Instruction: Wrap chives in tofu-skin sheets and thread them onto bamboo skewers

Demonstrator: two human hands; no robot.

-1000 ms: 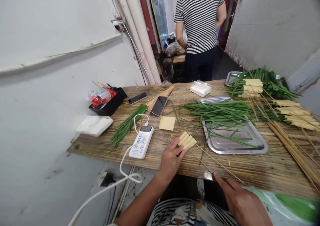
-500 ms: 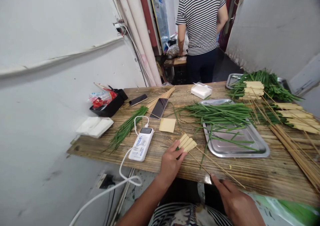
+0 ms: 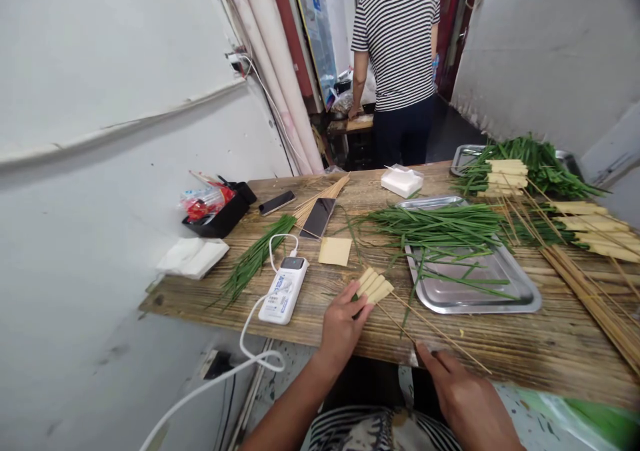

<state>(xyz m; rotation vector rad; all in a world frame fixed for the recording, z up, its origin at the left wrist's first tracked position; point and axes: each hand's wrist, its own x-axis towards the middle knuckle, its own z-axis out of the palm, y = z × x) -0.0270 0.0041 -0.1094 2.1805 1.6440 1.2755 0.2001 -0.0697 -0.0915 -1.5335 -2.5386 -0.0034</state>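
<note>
My left hand [image 3: 343, 321] is closed around several pale yellow tofu-skin rolls [image 3: 375, 286] lying side by side, with a bit of green at their ends. One bamboo skewer [image 3: 440, 334] sticks out of the rolls toward the lower right, its far end free. A second bamboo skewer [image 3: 397, 322] runs from the rolls to the fingertips of my right hand [image 3: 463, 391], which pinch its near end at the table's front edge. Beyond the left hand lies a flat square tofu sheet [image 3: 335, 251].
Right of the rolls is a metal tray [image 3: 475, 310] with green chives [image 3: 440, 223]. Finished-looking skewers [image 3: 590, 226] and loose sticks [image 3: 585, 298] lie farther right. A white power bank [image 3: 283, 298], phones [image 3: 318, 218] and a black box [image 3: 220, 219] are left. A person [image 3: 397, 44] stands beyond the table.
My right hand has moved slightly up and left with the skewer end, toward the rolls. My left hand stays in place. The person beyond has lowered the right-side arm.
</note>
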